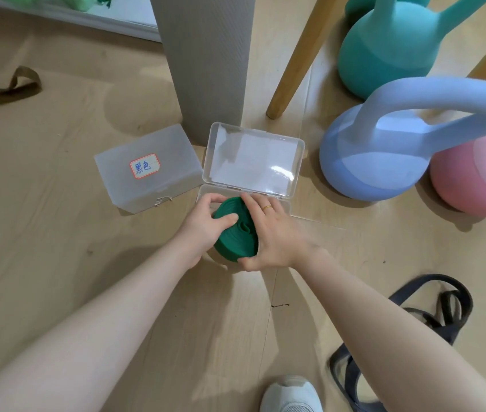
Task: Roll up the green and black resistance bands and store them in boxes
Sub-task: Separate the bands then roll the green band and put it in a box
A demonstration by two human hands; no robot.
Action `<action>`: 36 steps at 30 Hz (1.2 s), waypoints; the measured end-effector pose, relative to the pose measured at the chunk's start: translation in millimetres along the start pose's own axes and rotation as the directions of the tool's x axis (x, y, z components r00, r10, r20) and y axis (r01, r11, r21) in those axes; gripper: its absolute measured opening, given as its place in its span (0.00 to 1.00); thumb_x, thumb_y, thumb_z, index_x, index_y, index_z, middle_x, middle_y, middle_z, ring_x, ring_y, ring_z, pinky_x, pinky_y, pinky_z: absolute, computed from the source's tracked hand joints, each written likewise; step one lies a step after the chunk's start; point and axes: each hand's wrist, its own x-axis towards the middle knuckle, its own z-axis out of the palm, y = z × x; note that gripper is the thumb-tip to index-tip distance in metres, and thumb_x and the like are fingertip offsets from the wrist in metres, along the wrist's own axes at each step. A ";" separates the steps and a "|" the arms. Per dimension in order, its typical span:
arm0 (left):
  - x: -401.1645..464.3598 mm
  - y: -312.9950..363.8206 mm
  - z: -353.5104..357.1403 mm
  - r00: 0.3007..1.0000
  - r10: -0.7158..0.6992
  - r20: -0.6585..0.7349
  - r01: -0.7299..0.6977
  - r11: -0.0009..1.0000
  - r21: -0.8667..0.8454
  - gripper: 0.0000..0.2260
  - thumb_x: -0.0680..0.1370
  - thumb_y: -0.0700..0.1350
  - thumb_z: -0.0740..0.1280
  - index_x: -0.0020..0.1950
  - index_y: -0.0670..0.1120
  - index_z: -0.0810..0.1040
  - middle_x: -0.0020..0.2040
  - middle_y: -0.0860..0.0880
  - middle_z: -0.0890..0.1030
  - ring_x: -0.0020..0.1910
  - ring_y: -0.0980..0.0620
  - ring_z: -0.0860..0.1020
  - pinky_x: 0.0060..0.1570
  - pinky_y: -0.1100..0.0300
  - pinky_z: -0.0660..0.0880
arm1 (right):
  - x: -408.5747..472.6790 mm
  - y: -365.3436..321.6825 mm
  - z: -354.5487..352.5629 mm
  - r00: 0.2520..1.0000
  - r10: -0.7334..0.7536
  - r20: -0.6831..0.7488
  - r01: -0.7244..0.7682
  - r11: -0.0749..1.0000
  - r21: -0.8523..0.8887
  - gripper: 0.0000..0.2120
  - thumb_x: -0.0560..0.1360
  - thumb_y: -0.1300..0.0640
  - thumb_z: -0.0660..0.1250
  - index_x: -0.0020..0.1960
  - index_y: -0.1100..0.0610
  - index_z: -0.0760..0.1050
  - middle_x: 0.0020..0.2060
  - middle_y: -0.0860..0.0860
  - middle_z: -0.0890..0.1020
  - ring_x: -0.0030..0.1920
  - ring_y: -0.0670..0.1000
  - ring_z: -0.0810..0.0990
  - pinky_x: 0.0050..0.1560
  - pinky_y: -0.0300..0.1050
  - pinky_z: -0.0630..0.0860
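On the wooden floor (57, 233), beside three kettlebells, the open clear box (253, 162) lies with its lid up; a shut labelled box (146, 171) sits just to its left. The black band (432, 316) lies loose near the shoe, not yet rolled. Both hands, left hand (203, 230) and right hand (274, 236), grasp the rolled green band (235, 233) with curled fingers over the box's base. The storing step seems under way; next, press the roll down inside and close the lid.

3 kettlebells right: teal (384, 52) at back, blue (375, 162), pink (479, 179) touching blue. Grey post (206, 55) beside wooden leg (295, 63). Olive strap (7, 87) far left on floor (57, 233). White shoe (290, 395) at bottom edge.
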 end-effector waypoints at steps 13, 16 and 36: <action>8.0 -26.1 -44.7 0.886 0.328 0.328 -0.462 0.553 0.693 0.32 0.67 0.67 0.60 0.65 0.49 0.73 0.61 0.50 0.75 0.64 0.50 0.66 0.65 0.55 0.63 | 11.0 -3.5 9.5 0.970 0.239 -0.042 -0.229 0.959 0.169 0.48 0.59 0.37 0.71 0.70 0.55 0.56 0.62 0.52 0.71 0.64 0.55 0.64 0.62 0.44 0.63; 8.8 -25.2 -37.8 0.889 0.295 0.349 -0.452 0.445 0.773 0.27 0.70 0.57 0.70 0.67 0.49 0.72 0.61 0.50 0.75 0.68 0.44 0.66 0.69 0.50 0.60 | 11.6 -3.1 10.3 0.954 0.299 0.022 -0.293 0.913 0.284 0.45 0.59 0.38 0.72 0.68 0.57 0.59 0.59 0.51 0.73 0.61 0.54 0.65 0.60 0.42 0.63; 22.0 -12.6 -25.1 0.888 0.219 0.405 -0.435 0.115 0.893 0.21 0.75 0.59 0.61 0.61 0.48 0.67 0.58 0.46 0.68 0.43 0.44 0.72 0.40 0.58 0.64 | 3.3 3.6 9.0 0.974 0.227 0.027 -0.213 0.943 -0.256 0.47 0.63 0.24 0.45 0.70 0.54 0.60 0.69 0.56 0.66 0.69 0.57 0.60 0.67 0.51 0.60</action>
